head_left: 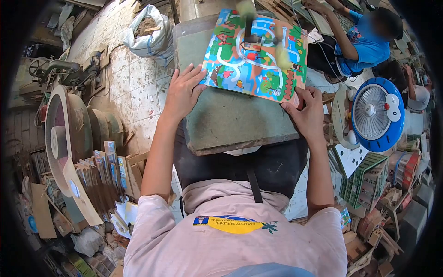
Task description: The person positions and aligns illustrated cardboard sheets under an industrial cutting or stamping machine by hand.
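A colourful printed board (258, 74) with white winding tracks and cartoon pictures lies on a worn green-grey machine table (240, 120). My left hand (187, 90) holds its near left corner, thumb at the front edge and fingers along the side. At the near right corner, my right hand (307, 111) pinches the board between thumb and fingers. A dark upright machine part (249, 28) stands over the board's far half. Blurred pale yellow shapes beside it cannot be made out.
A white sack (148, 34) stands on the tiled floor beyond the table. To the left are a large wheel-shaped machine (57, 134) and stacked boards (99, 173). A blue fan (378, 114) and a green crate (364, 180) are at right; a person in blue (369, 46) sits behind.
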`<state>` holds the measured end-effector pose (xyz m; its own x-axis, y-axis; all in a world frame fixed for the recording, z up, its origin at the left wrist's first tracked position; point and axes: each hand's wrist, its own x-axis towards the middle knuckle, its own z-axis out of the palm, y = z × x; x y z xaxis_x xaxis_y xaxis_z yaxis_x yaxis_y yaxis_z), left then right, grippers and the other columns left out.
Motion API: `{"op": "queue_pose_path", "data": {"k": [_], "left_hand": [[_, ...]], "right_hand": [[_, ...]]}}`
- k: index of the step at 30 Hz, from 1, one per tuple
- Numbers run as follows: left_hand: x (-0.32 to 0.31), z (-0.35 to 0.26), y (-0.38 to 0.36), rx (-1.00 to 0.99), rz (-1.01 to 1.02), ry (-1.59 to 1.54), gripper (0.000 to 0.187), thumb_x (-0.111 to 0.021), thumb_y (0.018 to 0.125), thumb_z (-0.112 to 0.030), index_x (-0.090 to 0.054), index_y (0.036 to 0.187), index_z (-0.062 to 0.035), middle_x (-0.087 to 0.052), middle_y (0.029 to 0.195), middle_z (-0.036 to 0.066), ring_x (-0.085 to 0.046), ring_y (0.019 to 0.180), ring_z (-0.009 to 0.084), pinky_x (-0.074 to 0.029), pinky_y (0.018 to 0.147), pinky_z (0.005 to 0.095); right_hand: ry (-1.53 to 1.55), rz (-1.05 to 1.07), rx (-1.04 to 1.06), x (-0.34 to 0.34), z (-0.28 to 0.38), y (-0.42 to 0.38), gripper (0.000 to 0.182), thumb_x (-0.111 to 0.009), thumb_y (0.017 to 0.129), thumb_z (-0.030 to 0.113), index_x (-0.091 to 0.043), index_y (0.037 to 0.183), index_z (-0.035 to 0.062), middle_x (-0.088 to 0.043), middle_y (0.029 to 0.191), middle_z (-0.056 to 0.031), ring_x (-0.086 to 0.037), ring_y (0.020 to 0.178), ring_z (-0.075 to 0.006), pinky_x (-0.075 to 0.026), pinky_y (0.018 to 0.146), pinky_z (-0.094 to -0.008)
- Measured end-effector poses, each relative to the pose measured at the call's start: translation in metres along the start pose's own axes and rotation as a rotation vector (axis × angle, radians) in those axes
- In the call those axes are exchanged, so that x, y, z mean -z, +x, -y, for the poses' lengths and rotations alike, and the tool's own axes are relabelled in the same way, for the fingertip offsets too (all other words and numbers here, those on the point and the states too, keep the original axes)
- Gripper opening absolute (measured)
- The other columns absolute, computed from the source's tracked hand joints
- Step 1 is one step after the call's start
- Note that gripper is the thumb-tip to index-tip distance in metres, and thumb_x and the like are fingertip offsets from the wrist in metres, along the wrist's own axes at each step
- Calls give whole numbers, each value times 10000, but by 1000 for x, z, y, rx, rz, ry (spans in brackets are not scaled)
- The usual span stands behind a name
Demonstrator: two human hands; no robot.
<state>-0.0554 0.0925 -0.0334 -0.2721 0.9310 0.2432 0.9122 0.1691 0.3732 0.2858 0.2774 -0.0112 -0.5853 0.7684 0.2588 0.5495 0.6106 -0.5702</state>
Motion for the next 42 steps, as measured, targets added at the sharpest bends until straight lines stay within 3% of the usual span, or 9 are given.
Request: {"op": "queue_pose_path", "data": {"k": [11,13,23,26,28,31,34,37,42], "left_hand": [[-3,-3,0,45,-29,13,438,-717,993,-224,-688,1422,-138,-616,1534,98,-518,1472,346,-344,1230,591],[-1,-7,-2,57,-27,27,443,-727,986,-232,-692,1418,-138,-615,1535,100,-520,1470,350,-350,1225,591],[-7,-29,-16,115,-97,73,452,-756,968,-254,-706,1392,-107,-646,1492,121,-536,1454,350,-357,1216,592],[-11,-34,-20,136,-114,81,443,-766,962,-259,-717,1375,-106,-653,1479,132,-552,1436,353,-352,1219,590],[-11,-38,-23,157,-150,102,445,-788,945,-253,-725,1358,-101,-651,1477,146,-565,1418,362,-358,1215,589],[-9,-46,-25,191,-118,103,458,-811,923,-242,-728,1347,-91,-607,1525,161,-569,1410,366,-351,1222,593],[2,-40,-22,155,-108,-38,486,-828,900,-233,-723,1350,-84,-554,1576,166,-565,1412,371,-323,1243,606],[11,-22,-14,36,-20,-111,503,-827,894,-227,-716,1364,-87,-528,1603,148,-562,1413,359,-292,1262,620],[14,-17,-11,-20,39,-43,493,-843,878,-224,-724,1344,-111,-556,1575,108,-589,1377,336,-334,1241,636]], "right_hand": [[33,21,-67,-5,-3,20,652,-964,736,322,-725,1253,6,-618,1202,-198,-668,959,-336,-559,841,-442],[-58,-6,52,-6,-12,27,665,-958,745,337,-728,1275,9,-628,1252,-215,-684,934,-321,-570,814,-420],[27,35,132,-8,-33,63,631,-934,765,347,-743,1270,20,-655,1303,-187,-705,926,-293,-584,799,-387],[35,62,111,-11,-37,74,608,-921,776,363,-752,1262,38,-656,1322,-186,-701,994,-327,-580,854,-423],[-198,-22,248,-12,-37,78,541,-907,797,345,-766,1230,53,-657,1325,-189,-679,1076,-366,-558,930,-464],[-244,-94,153,-19,-18,69,521,-901,801,341,-766,1217,57,-660,1312,-198,-648,1128,-390,-533,975,-486],[-91,-85,75,-33,19,52,550,-904,790,357,-758,1226,55,-655,1305,-207,-636,1118,-374,-527,969,-475],[-198,-75,43,-47,36,48,619,-910,780,430,-750,1239,48,-642,1336,-216,-612,1140,-400,-508,984,-486],[-200,-98,34,-56,26,56,607,-901,794,456,-762,1219,45,-635,1360,-217,-599,1147,-427,-496,984,-505]]}}
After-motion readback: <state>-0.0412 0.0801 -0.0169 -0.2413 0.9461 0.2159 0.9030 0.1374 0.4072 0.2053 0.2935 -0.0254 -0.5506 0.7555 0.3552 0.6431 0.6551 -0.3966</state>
